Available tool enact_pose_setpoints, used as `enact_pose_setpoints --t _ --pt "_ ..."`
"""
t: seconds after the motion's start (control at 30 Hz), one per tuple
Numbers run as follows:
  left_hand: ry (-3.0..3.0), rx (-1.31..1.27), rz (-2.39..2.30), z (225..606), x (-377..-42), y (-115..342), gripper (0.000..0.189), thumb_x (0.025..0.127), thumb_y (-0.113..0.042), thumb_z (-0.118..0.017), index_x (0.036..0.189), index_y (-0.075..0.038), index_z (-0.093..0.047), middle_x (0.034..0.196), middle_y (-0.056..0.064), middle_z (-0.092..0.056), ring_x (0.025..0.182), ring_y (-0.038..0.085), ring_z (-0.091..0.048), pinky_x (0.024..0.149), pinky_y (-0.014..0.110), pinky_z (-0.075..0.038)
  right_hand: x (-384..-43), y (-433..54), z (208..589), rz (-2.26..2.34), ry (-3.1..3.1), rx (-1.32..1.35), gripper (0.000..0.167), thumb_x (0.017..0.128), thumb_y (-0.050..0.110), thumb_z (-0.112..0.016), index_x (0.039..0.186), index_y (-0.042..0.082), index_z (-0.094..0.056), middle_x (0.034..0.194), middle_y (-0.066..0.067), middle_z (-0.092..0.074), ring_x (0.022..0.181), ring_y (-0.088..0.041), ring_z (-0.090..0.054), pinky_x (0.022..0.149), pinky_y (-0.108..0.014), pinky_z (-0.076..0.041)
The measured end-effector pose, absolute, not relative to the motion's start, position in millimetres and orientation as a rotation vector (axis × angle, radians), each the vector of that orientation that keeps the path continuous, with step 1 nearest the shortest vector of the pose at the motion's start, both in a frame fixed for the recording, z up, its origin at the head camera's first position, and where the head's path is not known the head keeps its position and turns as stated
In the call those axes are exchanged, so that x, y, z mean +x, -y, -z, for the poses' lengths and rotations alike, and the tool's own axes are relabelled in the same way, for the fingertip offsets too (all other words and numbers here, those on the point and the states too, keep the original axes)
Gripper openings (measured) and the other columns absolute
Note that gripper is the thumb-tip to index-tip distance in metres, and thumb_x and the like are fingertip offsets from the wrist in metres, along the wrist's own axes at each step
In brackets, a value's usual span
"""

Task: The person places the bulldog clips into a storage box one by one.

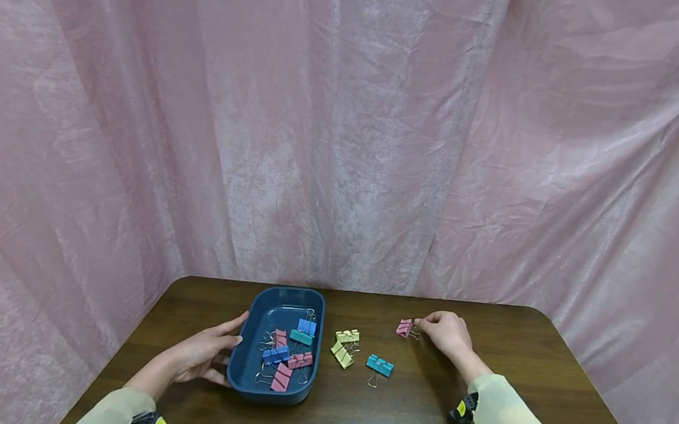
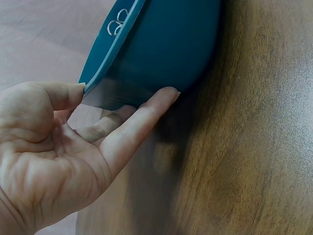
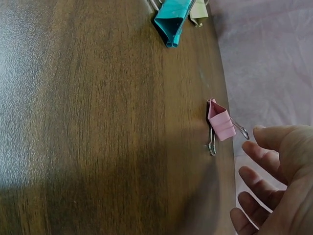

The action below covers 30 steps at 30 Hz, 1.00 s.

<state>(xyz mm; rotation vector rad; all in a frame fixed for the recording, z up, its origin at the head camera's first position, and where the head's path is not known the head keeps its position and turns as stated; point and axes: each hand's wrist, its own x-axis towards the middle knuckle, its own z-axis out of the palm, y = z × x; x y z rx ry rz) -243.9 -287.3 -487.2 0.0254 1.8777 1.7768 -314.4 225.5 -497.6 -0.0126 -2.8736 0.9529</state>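
Note:
A dark blue tray (image 1: 270, 396) stands left of centre, holding several pink, blue and teal binder clips (image 1: 282, 377). My left hand (image 1: 202, 355) touches the tray's left side. In the left wrist view the thumb (image 2: 71, 96) meets the rim, and a long straight finger (image 2: 139, 125) lies against the outer wall. On the right, a pink binder clip (image 3: 221, 123) rests on the table. The thumb and index fingertips of my right hand (image 1: 446, 331) are at the end of its wire handle. Its other fingers hang loosely bent. Firm contact with the wire cannot be made out.
Between tray and right hand lie two yellow binder clips (image 1: 342, 355) and a teal binder clip (image 1: 379, 365). The brown wooden table (image 1: 518, 356) has rounded far corners. Behind it hangs a pink curtain (image 1: 344, 140).

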Motion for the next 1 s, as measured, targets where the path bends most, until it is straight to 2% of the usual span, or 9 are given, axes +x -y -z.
enact_pose_setpoints --t 0.23,1.0 --pt "-1.882 0.022 -1.776 487.1 -244.1 287.3 0.065 0.111 -0.022 -0.042 0.166 -0.023 -0.007 0.147 0.037 -0.042 0.116 0.045 -0.063 0.078 0.064 -0.056 -317.4 -224.5 500.2 -0.939 2.868 -0.036 0.023 0.090 0.035 -0.074 0.089 0.013 -0.082 0.096 -0.005 -0.077 0.096 -0.036 -0.068 0.077 -0.045 -0.052" --pt "-1.891 0.022 -1.774 487.0 -244.2 285.9 0.066 0.111 -0.021 -0.042 0.166 -0.022 -0.006 0.148 0.036 -0.042 0.115 0.045 -0.064 0.077 0.063 -0.057 -321.5 -221.6 501.9 -0.918 2.914 -0.069 0.022 0.090 0.034 -0.074 0.088 0.013 -0.081 0.092 -0.004 -0.076 0.091 -0.033 -0.065 0.069 -0.043 -0.049"
